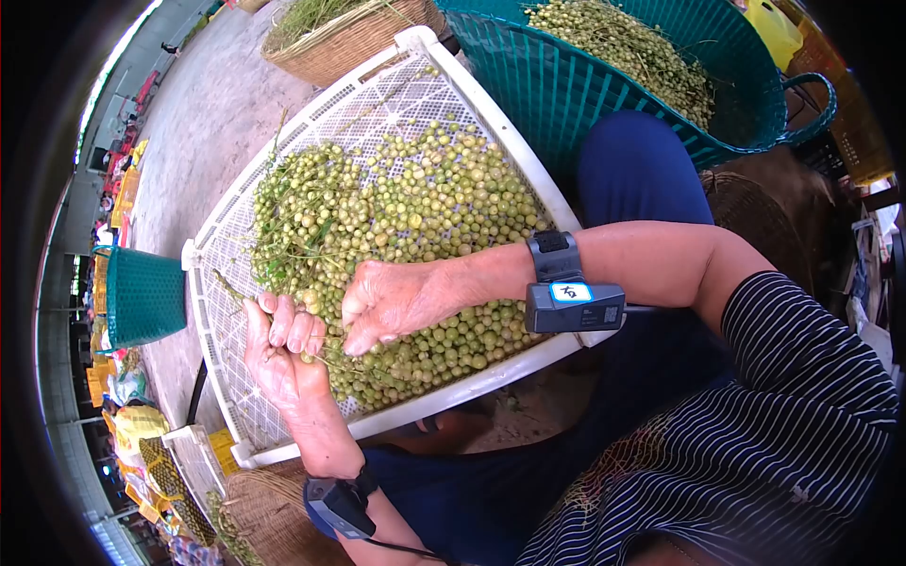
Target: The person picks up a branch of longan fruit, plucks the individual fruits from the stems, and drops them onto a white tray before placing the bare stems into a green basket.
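Observation:
A white plastic mesh tray (557,179) holds a heap of small round green-yellow fruits (444,189), some on thin green stems. At the tray's lower left, my left hand (288,354) is closed with its fingers curled around a thin fruit stem (229,288), whose end pokes out beyond the fingers. My right hand (401,302) is closed just beside it, over the fruits, knuckles up and fingertips close to the left fingers. What sits inside the right fingers is hidden. Stemmed fruits (293,208) lie bunched on the tray's left, looser ones to the right.
A large teal woven basket (528,80) with more fruits stands at the upper right. A wicker basket (344,47) of green stalks is beyond the tray. Another teal basket (146,297) stands on the floor at left. My knee (642,170) is beside the tray.

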`<state>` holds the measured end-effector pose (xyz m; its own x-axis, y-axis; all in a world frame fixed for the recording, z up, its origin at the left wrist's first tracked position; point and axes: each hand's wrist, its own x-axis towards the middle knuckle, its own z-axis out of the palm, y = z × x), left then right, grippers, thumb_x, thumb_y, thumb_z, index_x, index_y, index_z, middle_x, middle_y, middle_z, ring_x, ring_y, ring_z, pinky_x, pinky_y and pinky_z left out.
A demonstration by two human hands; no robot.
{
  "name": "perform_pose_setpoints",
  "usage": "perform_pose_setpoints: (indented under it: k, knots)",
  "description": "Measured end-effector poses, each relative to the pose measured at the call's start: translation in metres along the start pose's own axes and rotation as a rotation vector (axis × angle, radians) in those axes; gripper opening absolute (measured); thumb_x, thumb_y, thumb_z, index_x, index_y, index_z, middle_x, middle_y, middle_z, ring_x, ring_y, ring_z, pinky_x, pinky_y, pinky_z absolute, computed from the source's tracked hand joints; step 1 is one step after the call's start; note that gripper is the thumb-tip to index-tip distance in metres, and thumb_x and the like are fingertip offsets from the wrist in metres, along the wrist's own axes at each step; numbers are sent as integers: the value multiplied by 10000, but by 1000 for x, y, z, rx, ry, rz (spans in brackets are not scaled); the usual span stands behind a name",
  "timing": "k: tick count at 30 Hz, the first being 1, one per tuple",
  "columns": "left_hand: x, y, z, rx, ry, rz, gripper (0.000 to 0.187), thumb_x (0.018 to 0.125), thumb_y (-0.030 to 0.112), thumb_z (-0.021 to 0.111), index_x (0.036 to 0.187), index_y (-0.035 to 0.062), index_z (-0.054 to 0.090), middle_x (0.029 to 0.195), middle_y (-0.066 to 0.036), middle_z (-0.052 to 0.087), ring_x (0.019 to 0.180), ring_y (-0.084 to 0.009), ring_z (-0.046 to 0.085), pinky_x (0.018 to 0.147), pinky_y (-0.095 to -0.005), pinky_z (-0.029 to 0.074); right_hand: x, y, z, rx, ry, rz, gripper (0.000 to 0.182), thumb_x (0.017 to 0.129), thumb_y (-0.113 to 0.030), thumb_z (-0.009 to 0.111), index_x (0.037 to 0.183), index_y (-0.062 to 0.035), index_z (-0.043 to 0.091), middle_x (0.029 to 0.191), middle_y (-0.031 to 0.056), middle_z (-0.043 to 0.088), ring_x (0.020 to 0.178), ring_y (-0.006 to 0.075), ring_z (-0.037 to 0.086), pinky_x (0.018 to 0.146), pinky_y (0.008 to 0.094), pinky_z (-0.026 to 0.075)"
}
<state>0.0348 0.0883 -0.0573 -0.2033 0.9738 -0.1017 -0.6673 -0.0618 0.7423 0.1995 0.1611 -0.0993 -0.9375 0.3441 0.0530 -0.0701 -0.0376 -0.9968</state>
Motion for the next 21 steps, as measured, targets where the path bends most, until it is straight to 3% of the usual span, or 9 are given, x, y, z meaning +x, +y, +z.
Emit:
perform_pose_setpoints:
  k: [5, 7, 11, 13, 15, 17, 21]
  knots:
    - [1, 1, -4, 7, 12, -5, 273, 974, 294, 315, 854, 81, 437, 572, 38, 317, 426, -82, 280, 394, -234, 279, -2, 9, -6, 173, -37, -5, 247, 807, -218, 616, 684, -4, 600, 553, 10, 497, 456, 49, 409, 414, 210, 317]
    - [3, 4, -12, -43, -70, -2, 272, 975, 290, 312, 865, 75, 436, 574, 35, 323, 426, -83, 281, 399, -234, 279, -2, 9, -6, 305, -102, 43, 200, 803, -182, 602, 724, 1, 589, 573, 14, 507, 438, 50, 399, 392, 204, 300]
    - [-1, 11, -11, -45, -40, 14, 271, 975, 289, 311, 876, 69, 435, 578, 33, 330, 427, -84, 282, 406, -235, 279, -7, 17, -15, 362, -140, 63, 144, 795, -140, 581, 773, 2, 584, 604, 33, 524, 424, 52, 402, 367, 196, 286]
    - [-2, 13, -12, -30, -62, 29, 272, 975, 290, 311, 880, 66, 432, 580, 31, 332, 428, -86, 283, 409, -238, 278, -8, 22, -16, 142, -81, -375, 137, 788, -127, 578, 793, 10, 586, 614, 51, 530, 408, 53, 399, 347, 188, 274]
    - [-3, 13, -12, -36, -55, 32, 273, 976, 289, 310, 879, 65, 432, 579, 30, 332, 429, -86, 285, 409, -239, 278, -9, 8, -13, 437, -5, -28, 168, 803, -142, 587, 796, 25, 596, 634, 65, 542, 404, 53, 406, 349, 182, 280]
    - [-4, 13, -11, -44, -49, 34, 273, 976, 289, 310, 879, 64, 432, 579, 30, 332, 429, -87, 286, 409, -240, 278, -8, 3, -13, 588, 42, 141, 179, 814, -146, 583, 796, 30, 607, 638, 61, 559, 409, 50, 409, 356, 177, 287]
    - [-5, 10, -6, -49, -19, 13, 270, 975, 288, 316, 876, 66, 433, 578, 30, 331, 430, -85, 288, 407, -238, 278, -1, 4, -9, 368, 72, 65, 192, 815, -139, 579, 824, 47, 621, 630, 52, 573, 429, 53, 427, 370, 188, 315]
